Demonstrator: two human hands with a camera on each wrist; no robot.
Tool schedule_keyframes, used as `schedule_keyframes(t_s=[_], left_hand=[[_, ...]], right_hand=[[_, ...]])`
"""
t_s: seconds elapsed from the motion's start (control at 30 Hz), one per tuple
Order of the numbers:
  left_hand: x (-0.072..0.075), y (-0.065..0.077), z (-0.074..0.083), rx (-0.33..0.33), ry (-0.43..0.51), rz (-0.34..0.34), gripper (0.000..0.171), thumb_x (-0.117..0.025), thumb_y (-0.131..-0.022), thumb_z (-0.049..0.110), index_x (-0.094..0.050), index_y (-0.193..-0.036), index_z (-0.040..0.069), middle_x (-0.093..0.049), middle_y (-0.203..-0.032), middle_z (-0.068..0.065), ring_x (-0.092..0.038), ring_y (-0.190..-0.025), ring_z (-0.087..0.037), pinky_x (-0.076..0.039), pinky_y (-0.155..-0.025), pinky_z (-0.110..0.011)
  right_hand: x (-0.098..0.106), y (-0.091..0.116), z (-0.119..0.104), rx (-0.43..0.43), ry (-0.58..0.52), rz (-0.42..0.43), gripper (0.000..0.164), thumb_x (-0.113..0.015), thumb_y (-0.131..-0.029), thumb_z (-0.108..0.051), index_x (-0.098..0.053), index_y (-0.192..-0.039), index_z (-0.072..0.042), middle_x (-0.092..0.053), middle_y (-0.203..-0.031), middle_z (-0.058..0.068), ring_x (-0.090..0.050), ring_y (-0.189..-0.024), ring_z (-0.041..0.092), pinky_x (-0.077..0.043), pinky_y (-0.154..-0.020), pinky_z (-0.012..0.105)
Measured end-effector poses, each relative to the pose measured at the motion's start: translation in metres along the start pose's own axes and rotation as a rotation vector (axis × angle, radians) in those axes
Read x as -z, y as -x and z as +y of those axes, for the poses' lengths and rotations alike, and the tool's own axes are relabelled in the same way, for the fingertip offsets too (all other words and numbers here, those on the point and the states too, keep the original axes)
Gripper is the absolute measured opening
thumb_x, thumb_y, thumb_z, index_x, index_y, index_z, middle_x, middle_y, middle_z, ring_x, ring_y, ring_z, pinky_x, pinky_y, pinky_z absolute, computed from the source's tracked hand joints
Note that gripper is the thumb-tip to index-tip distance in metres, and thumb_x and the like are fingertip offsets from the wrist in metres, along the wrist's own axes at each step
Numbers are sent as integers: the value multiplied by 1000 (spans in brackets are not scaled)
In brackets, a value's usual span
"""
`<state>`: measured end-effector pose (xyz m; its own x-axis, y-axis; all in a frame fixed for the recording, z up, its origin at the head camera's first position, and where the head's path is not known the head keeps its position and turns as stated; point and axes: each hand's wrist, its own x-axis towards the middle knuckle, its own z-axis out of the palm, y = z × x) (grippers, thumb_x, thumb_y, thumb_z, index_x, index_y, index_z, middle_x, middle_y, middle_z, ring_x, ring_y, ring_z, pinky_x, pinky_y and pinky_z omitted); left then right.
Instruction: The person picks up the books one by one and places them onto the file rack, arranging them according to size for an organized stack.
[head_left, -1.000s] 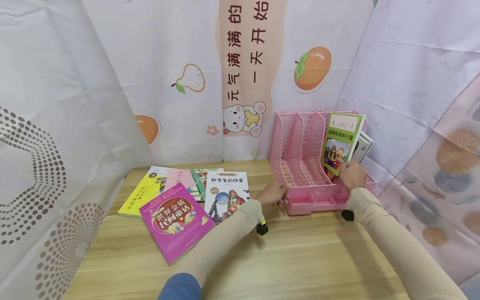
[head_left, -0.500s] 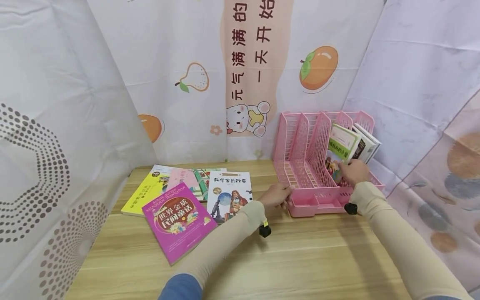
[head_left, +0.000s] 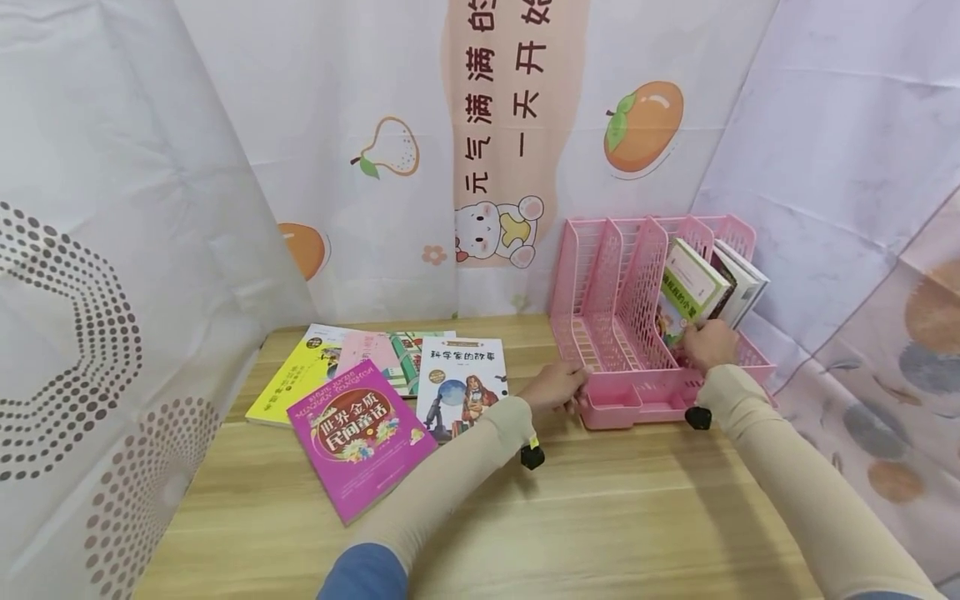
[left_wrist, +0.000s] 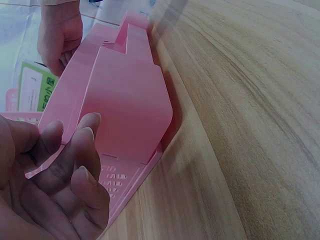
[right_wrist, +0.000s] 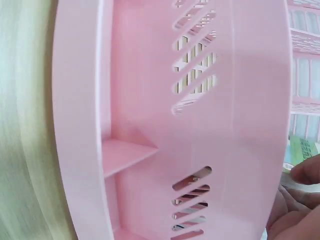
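Observation:
A pink file rack (head_left: 611, 415) with upright slots and small front trays stands at the back right of the table. My left hand (head_left: 553, 386) grips its front left corner; in the left wrist view, the thumb and curled fingers (left_wrist: 90, 192) are at the rack's edge. My right hand (head_left: 708, 343) holds the lower part of a green-covered book (head_left: 693, 279), which leans back in a right-hand slot. To the right of it, another book with white pages (head_left: 742, 279) is in the rack. The right wrist view shows only part of the right hand (right_wrist: 295, 210) beyond the front panel.
On the left of the wooden table (head_left: 570, 517) lie a purple book (head_left: 360, 437), a yellow book (head_left: 288, 392), a pink-and-green book (head_left: 408, 362) and a white book (head_left: 465, 371), partly overlapping. Printed curtains (head_left: 360, 250) hang behind and at both sides.
The green book has gone down lower into the slot and tilted, with the right hand still on it. My left hand keeps its place at the rack's corner. The head view has shifted slightly.

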<state>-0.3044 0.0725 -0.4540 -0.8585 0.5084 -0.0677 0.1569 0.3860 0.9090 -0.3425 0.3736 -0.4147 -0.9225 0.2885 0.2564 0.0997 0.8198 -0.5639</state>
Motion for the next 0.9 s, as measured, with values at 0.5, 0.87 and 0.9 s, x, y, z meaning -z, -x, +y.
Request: schedule_keyframes(t_s=[0.5, 0.87, 0.9], left_hand=[[33, 20, -14, 11, -40, 19, 44, -47, -111, 33, -68, -94, -2, -72, -84, -12, -68, -69, -33, -56, -64, -45], [95, 73, -33, 16, -9, 127, 39, -50, -110, 39, -66, -99, 5, -72, -95, -16, -65, -81, -48, -55, -65, -52], [100, 77, -35, 20, -11, 144, 39, -50, -110, 40, -66, -99, 5, -72, -95, -16, -65, -82, -47, -55, -65, -52]], right_hand=[[-5, 21, -25, 140, -7, 94, 44, -43, -106, -32, -63, -78, -3, -63, -69, 15, -58, -70, 36, -41, -63, 46], [-35, 43, -77, 265, -210, -191, 52, -47, -108, -48, -59, -122, 1, -63, -111, 21, -59, -98, 35, -48, -84, 49], [-39, 45, -82, 273, -224, -215, 52, -48, -108, -48, -59, -123, 0, -63, -114, 21, -59, -101, 35, -49, -87, 50]])
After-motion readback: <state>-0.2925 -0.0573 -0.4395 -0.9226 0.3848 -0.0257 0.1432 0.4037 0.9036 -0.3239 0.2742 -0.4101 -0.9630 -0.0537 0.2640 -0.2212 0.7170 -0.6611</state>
